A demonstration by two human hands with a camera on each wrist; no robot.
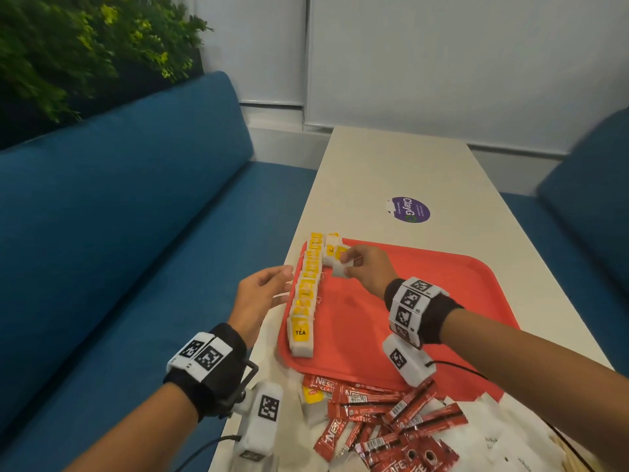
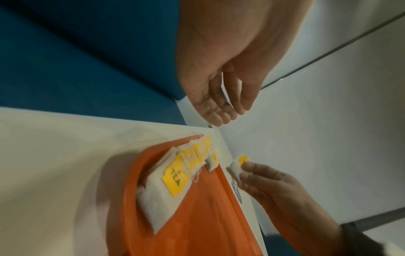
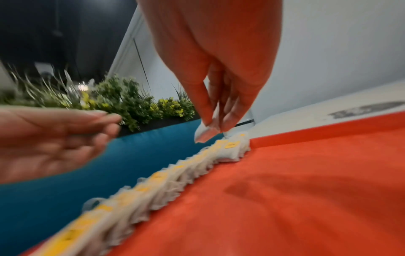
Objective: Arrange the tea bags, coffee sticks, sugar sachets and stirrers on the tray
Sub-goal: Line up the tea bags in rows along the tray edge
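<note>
The left hand (image 1: 263,294) hovers with loose, empty fingers beside the row (image 1: 306,294) of tea bags along the tray's (image 1: 425,301) left edge, while the right hand (image 1: 366,269) pinches one bag (image 1: 340,267) above the far corner, best lowered squarely, label up, beside the second row's start.

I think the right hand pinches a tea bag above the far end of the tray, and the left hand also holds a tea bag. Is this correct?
Not quite. The right hand does pinch a tea bag above the far end of the tray, but the left hand holds nothing: its fingers are open beside the row of tea bags. The left wrist view shows the empty palm.
</note>
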